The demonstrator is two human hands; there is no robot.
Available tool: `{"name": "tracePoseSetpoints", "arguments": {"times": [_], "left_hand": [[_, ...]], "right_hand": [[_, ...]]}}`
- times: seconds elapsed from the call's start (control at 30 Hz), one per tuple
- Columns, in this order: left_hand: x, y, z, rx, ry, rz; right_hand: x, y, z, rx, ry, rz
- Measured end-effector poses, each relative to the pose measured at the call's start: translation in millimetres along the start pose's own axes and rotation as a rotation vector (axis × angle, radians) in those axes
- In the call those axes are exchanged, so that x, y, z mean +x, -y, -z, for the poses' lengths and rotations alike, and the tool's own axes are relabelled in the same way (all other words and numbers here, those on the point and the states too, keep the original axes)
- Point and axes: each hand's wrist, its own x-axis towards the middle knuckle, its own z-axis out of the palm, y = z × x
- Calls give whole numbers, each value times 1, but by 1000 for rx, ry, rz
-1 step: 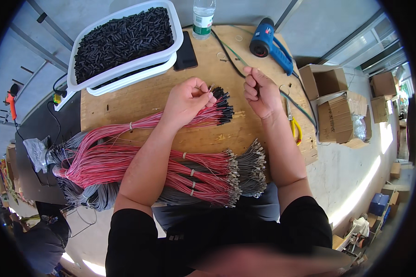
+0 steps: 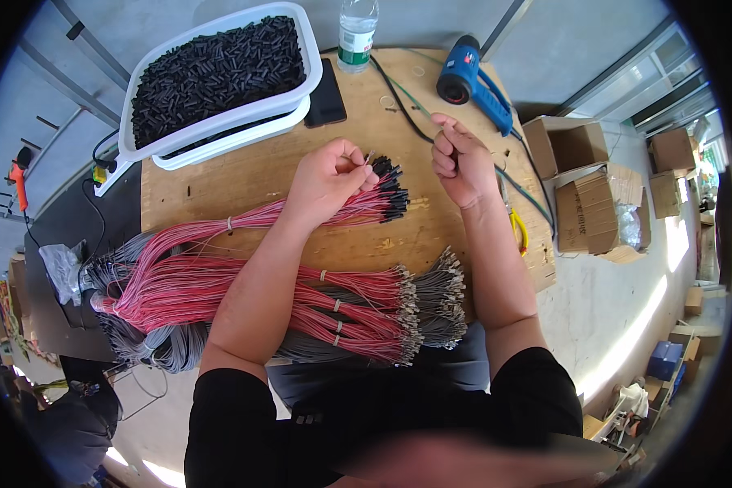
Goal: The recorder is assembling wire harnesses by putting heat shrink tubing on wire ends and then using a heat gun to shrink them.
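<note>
My left hand [image 2: 331,180] pinches the end of a thin wire [image 2: 371,156] between thumb and fingers, its small tip pointing up. Just beyond and below those fingers lies a bundle of red and pink wires [image 2: 256,215] whose ends carry black sleeves [image 2: 395,191]. To the right, apart from the left, my right hand [image 2: 464,167] is raised with its fingers curled together. Whatever sits inside them is hidden. More red wire bundles [image 2: 358,305], tied with white bands and ending in bare metal terminals, lie beneath my left forearm, with grey wire bundles [image 2: 441,301] next to them.
A white tub [image 2: 313,69] heaped with short black tubes [image 2: 220,77] stands at the far left. Beside it are a dark phone [image 2: 327,96] and a water bottle [image 2: 356,37]. A blue heat gun [image 2: 468,77], yellow-handled pliers [image 2: 519,232] and cardboard boxes [image 2: 586,199] are at the right.
The whole view has shifted very slightly. Both hands keep nearly the same pose and place.
</note>
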Motion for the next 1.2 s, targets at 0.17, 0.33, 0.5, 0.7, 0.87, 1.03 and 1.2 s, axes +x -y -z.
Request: {"name": "tracePoseSetpoints", "arguments": {"times": [0.17, 0.33, 0.5, 0.7, 0.87, 1.03, 1.2], "left_hand": [[-2, -2, 3, -47, -4, 2], [6, -1, -8, -91, 50, -38], [2, 3, 2, -3, 9, -31], [0, 3, 3, -5, 2, -29], [1, 0, 1, -15, 11, -33], [-1, -4, 1, 9, 27, -3], [0, -1, 0, 22, 40, -6]], "right_hand": [[43, 67, 36, -874, -334, 361], [104, 145, 121, -1666, -423, 187], [127, 129, 111, -1838, -427, 33], [127, 123, 107, -1814, -442, 63], [125, 123, 108, -1773, -460, 30], [121, 120, 100, -1713, -453, 39], [119, 123, 99, -1735, -430, 6]]}}
